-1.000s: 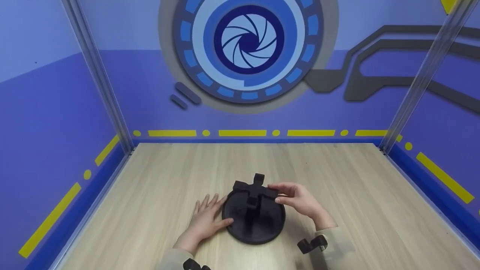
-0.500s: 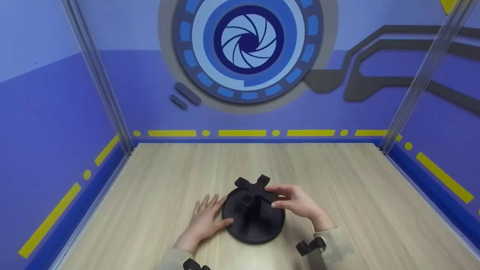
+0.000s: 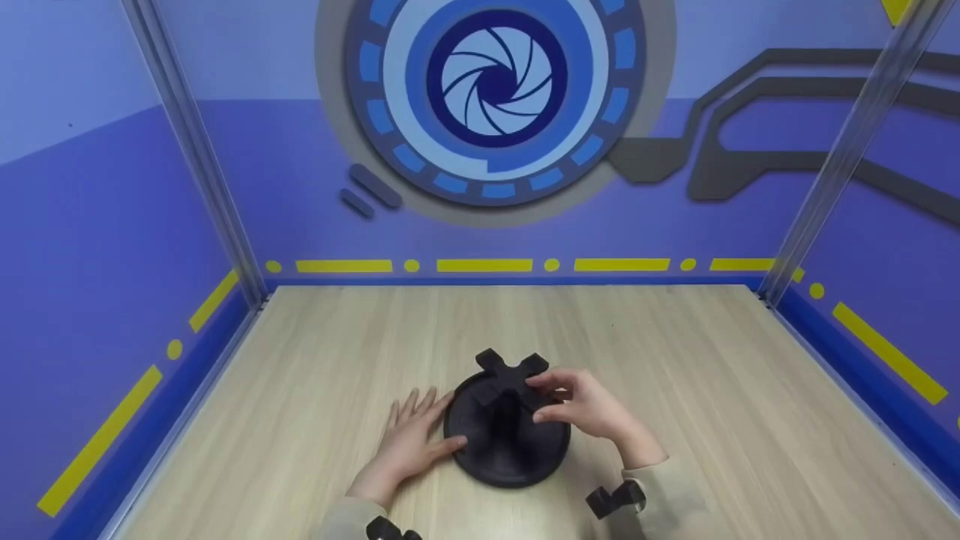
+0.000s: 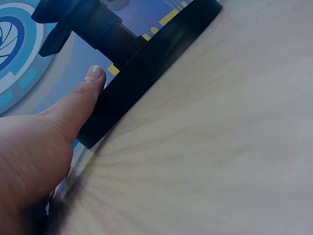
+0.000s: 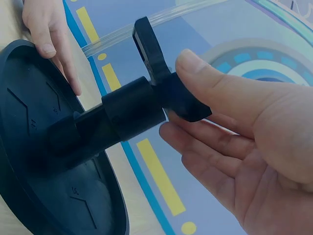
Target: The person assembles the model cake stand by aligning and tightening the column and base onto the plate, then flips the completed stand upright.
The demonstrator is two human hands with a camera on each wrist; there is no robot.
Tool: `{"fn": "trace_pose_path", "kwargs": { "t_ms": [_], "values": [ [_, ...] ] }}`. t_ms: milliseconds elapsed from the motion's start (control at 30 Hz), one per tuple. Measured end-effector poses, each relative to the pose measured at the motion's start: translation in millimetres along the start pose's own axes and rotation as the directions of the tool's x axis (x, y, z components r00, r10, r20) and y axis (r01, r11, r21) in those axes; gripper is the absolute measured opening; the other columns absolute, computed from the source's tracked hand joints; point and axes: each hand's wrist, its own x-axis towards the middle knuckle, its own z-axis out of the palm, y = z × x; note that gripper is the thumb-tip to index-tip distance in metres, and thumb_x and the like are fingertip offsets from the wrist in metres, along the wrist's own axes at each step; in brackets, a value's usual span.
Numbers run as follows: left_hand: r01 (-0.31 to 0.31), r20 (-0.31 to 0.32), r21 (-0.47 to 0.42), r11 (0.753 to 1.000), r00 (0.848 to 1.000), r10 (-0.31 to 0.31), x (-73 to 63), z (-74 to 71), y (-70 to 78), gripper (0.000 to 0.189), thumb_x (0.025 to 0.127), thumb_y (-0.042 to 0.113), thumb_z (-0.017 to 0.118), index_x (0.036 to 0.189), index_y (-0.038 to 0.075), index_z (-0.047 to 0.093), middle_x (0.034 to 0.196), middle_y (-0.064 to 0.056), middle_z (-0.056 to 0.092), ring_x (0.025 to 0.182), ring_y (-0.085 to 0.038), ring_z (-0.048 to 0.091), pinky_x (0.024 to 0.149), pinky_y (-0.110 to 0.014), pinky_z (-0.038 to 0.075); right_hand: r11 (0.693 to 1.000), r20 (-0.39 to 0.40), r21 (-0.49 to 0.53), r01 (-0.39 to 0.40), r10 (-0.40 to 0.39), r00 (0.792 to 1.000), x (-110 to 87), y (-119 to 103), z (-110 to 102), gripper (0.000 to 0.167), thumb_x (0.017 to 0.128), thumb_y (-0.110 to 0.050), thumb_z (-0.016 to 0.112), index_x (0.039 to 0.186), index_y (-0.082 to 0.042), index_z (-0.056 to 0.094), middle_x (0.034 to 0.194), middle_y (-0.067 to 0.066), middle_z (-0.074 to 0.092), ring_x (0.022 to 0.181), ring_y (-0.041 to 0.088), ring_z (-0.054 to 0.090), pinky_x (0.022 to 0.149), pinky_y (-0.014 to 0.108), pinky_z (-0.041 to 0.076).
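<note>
A black round base (image 3: pixel 517 469) with a raised rim stands on the wooden table. From its middle rises a black post (image 5: pixel 129 107), topped by a cross-shaped knob (image 3: pixel 511 379) with several arms. My right hand (image 3: pixel 596 409) pinches one arm of the knob, thumb on the near side and fingers beyond it. In the right wrist view, another arm of the knob (image 5: pixel 149 49) sticks up beside the thumb. My left hand (image 3: pixel 409 442) lies with fingers spread on the table left of the base. Its thumb (image 4: pixel 88 95) rests against the rim in the left wrist view.
The wooden table (image 3: pixel 360 330) meets a printed blue back wall (image 3: pixel 465 244) at its far edge. Blue side walls and metal posts (image 3: pixel 206 157) flank it. Black fittings (image 3: pixel 616 497) sit at both wrists.
The knob has turned clockwise as seen from above. My right hand has shifted slightly left and towards me along with the arm it pinches. My left hand and the base stay in place.
</note>
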Motion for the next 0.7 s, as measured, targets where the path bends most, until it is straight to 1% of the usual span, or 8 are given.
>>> {"fn": "trace_pose_path", "kwargs": {
  "t_ms": [200, 400, 700],
  "values": [
    [0.000, 0.002, -0.014, 1.000, 1.000, 0.000, -0.2, -0.5, 0.5, 0.086, 0.090, 0.060, 0.069, 0.158, 0.016, 0.042, 0.166, -0.024, 0.032, 0.157, -0.051, 0.016, 0.127, -0.071, 0.003, 0.996, -0.056, -0.090, 0.003, -0.008, 0.998, 0.6, -6.9, 7.4, 0.040, 0.080, -0.007, 0.088, 0.115, 0.005, 0.072, 0.111, 0.019, 0.074, 0.094, 0.006, 0.067, 0.093, 0.026, 0.061],
    [0.003, 0.005, -0.010, 1.000, 1.000, -0.003, -0.4, -0.8, 0.9, 0.086, 0.090, 0.062, 0.068, 0.158, 0.017, 0.041, 0.166, -0.024, 0.032, 0.157, -0.051, 0.016, 0.127, -0.071, 0.003, 0.978, -0.099, -0.207, 0.004, -0.025, 0.995, 0.9, -12.7, 12.3, 0.038, 0.077, -0.014, 0.091, 0.109, -0.002, 0.074, 0.101, 0.010, 0.076, 0.089, 0.011, 0.068, 0.086, 0.030, 0.062],
    [0.003, 0.007, 0.000, 1.000, 1.000, -0.003, -0.2, -1.1, 1.1, 0.086, 0.090, 0.063, 0.067, 0.159, 0.018, 0.041, 0.166, -0.023, 0.032, 0.157, -0.051, 0.016, 0.127, -0.071, 0.004, 0.977, -0.098, -0.214, -0.014, -0.007, 0.995, 0.9, -16.2, 13.5, 0.041, 0.077, -0.019, 0.092, 0.109, -0.003, 0.072, 0.101, 0.008, 0.075, 0.091, 0.014, 0.069, 0.086, 0.033, 0.062]
  ]
}}
